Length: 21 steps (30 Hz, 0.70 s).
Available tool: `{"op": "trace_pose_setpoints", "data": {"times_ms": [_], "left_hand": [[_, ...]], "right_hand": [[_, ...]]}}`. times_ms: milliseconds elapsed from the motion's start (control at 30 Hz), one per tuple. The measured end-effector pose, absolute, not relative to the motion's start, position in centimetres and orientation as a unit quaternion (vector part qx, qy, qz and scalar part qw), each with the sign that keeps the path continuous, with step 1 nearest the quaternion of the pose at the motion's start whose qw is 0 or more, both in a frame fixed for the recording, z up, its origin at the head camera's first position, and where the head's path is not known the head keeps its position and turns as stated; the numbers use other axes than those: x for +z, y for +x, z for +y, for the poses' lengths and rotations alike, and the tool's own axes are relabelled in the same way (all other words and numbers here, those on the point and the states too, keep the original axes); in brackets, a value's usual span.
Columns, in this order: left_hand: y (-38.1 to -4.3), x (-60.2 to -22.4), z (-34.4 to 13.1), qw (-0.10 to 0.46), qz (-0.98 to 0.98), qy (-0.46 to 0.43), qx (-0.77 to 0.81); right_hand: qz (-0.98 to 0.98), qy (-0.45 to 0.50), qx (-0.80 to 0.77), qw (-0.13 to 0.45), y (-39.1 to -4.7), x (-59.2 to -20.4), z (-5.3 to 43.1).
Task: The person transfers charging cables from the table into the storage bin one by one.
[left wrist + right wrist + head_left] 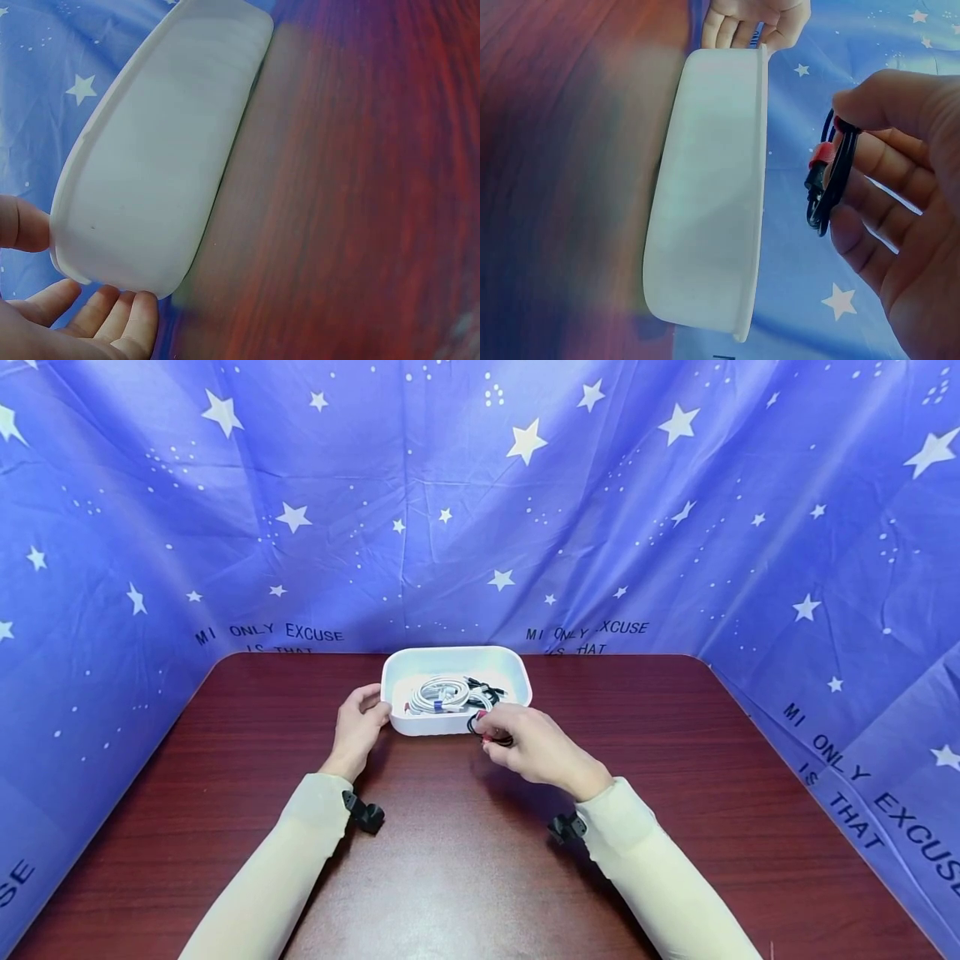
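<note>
A white plastic bin stands toward the far edge of the table. Inside it lie a coiled white cable and a black cable. At the bin's left end, my left hand holds the wall, thumb at the rim and fingers against the outside. My right hand pinches a small coiled black cable with red ends between thumb and fingers. That coil hangs just off the bin's near right corner, level with the rim in the right wrist view.
The dark red wooden table spreads out in front of the bin. A blue star-patterned curtain rises behind the table and along both sides. Black wrist cameras sit on both pale sleeves.
</note>
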<state>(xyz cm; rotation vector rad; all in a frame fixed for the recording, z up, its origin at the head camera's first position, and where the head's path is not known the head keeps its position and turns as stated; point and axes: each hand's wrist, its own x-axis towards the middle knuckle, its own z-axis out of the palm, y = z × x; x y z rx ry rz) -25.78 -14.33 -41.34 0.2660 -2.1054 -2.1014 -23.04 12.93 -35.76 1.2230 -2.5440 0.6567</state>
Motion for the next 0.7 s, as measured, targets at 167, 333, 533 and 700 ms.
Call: {"op": "trace_pose_setpoints", "data": {"times_ms": [167, 333, 533, 700], "left_hand": [[-25.8, -41.4, -14.4, 0.075, -0.702, 0.090, -0.703], [-25.7, -41.2, -14.5, 0.076, -0.705, 0.089, -0.700], [-25.8, -41.3, -14.5, 0.075, -0.705, 0.091, -0.699], [-25.9, -41.4, -14.4, 0.076, -0.701, 0.088, -0.704]], "right_hand": [[-0.870, 0.413, 0.242, 0.119, -23.9, -35.6, 12.9], [-0.872, 0.406, 0.250, 0.113, -25.1, -35.2, 12.8], [-0.879, 0.397, 0.247, 0.094, -27.0, -34.8, 12.4], [-0.889, 0.379, 0.245, 0.073, -28.6, -34.7, 12.0]]}}
